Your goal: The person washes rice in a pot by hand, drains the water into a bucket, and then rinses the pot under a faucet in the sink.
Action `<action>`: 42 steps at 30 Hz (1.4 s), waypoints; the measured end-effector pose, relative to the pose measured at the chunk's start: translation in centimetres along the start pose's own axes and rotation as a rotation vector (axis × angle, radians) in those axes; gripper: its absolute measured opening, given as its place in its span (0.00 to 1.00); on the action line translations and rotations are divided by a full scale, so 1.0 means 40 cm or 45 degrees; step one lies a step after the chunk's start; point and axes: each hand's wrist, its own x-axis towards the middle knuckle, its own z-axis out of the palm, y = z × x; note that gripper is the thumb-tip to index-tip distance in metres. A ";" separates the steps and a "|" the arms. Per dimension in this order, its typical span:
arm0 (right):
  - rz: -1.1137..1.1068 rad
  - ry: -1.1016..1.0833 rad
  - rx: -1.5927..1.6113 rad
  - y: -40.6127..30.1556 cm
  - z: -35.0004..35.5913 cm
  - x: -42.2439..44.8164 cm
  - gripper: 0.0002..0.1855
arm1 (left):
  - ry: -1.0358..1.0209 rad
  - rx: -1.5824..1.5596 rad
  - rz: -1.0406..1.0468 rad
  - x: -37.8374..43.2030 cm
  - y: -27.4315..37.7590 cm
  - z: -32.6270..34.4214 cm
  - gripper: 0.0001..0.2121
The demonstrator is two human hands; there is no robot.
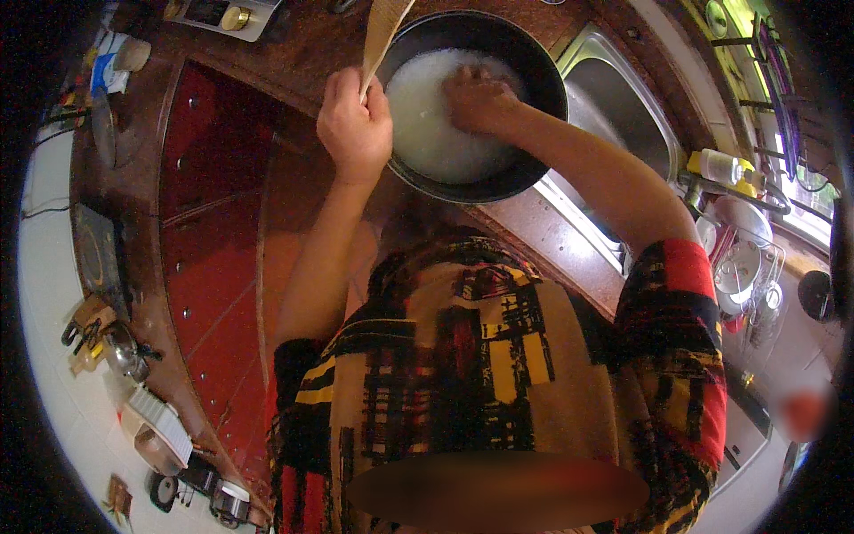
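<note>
A round dark pot holds cloudy white liquid, and its floor is hidden under it. My right hand reaches into the pot from the right. Its fingers are partly sunk in the liquid, so whether they grip anything cannot be seen. Beside the pot's left rim, my left hand is closed round the narrow lower end of a flat tan thing, wooden or woven in look. That thing rises past the rim and runs out at the top of the picture.
A stainless steel sink adjoins the pot on the right. Beyond it, a wire dish rack holds dishes near the window. Red cabinet fronts line the left. An appliance with a gold knob is at the upper left of the brown counter.
</note>
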 end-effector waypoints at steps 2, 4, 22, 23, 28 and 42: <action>-0.035 -0.289 0.055 0.004 -0.037 -0.019 0.20 | 0.018 -0.003 0.018 -0.002 -0.002 -0.001 0.04; -0.196 -0.567 0.202 -0.004 -0.052 -0.055 0.18 | -0.011 -0.013 -0.052 -0.005 -0.003 -0.010 0.05; -0.351 0.251 -0.228 -0.082 -0.011 0.032 0.18 | -0.034 0.006 -0.020 -0.002 -0.005 -0.010 0.05; -0.266 0.177 -0.195 -0.063 -0.013 0.030 0.18 | -0.033 0.004 -0.019 -0.002 -0.004 -0.011 0.05; -0.141 -0.083 0.062 -0.021 -0.016 -0.057 0.16 | 0.000 -0.018 -0.032 -0.005 -0.008 -0.009 0.04; -0.405 0.449 0.067 -0.069 -0.127 -0.179 0.09 | -0.055 -0.284 -0.042 0.005 -0.009 -0.013 0.07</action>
